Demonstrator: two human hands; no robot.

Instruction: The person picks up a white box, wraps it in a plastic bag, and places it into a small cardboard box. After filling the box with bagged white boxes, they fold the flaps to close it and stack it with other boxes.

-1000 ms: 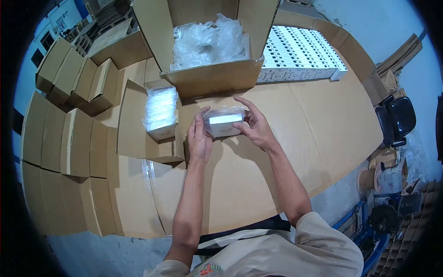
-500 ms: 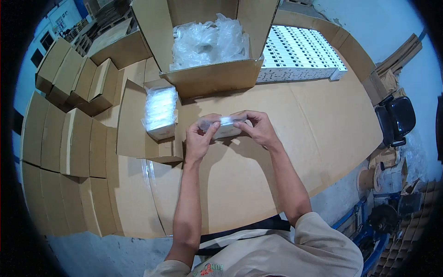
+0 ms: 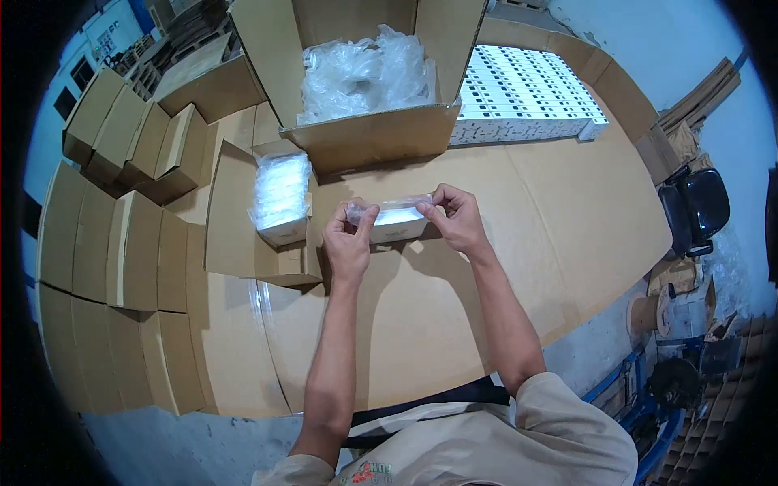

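Head view: pinching clear film (image 3: 403, 202) between thumb and fingers, with left hand (image 3: 348, 245) at nine o'clock and right hand (image 3: 463, 228) at three, along a white box (image 3: 399, 232) over the bench (image 3: 519, 243). Apparently folding the wrapper closed; likely calling next for even tension and pressing flat.

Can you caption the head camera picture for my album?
Left grip and right grip hold a white box with clear plastic near an open carton.
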